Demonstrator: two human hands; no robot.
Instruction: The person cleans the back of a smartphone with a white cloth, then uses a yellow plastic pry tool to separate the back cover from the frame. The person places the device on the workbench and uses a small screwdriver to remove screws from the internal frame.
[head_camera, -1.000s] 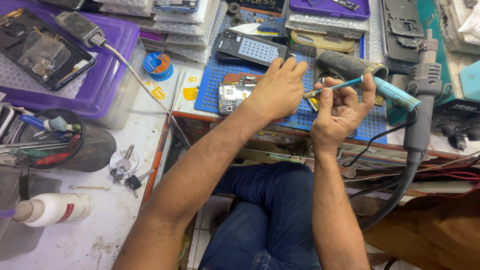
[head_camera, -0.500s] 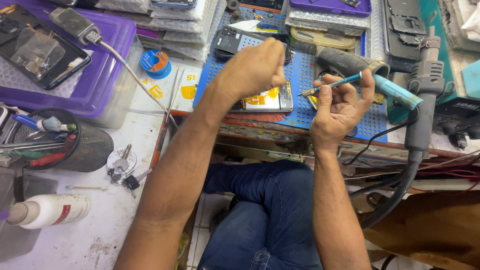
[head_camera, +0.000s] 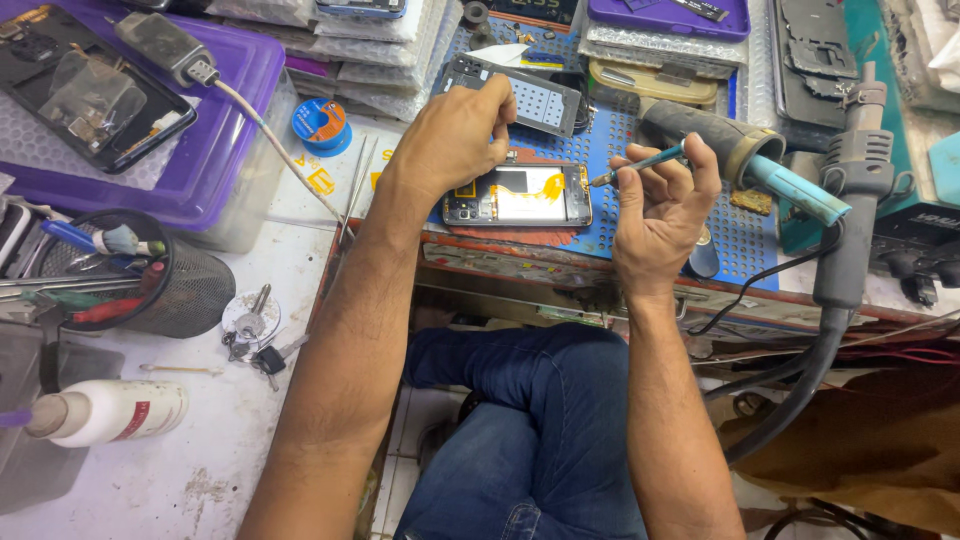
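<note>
Left hand (head_camera: 455, 140) is curling loosely over the top edge of the opened phone (head_camera: 518, 196), insides showing yellow and white; right hand (head_camera: 660, 205) is pinching a teal screwdriver (head_camera: 640, 163).

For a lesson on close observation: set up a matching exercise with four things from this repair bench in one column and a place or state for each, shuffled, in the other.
Things
1. opened phone
2. small screwdriver
3. white bottle
4. bunch of keys

Places or states
A. lying on its side at the left edge of the white table
B. on the blue mat, under the left hand
C. beside the black mesh cup
D. pinched in the right hand

Pairs: 1-B, 2-D, 3-A, 4-C
</note>
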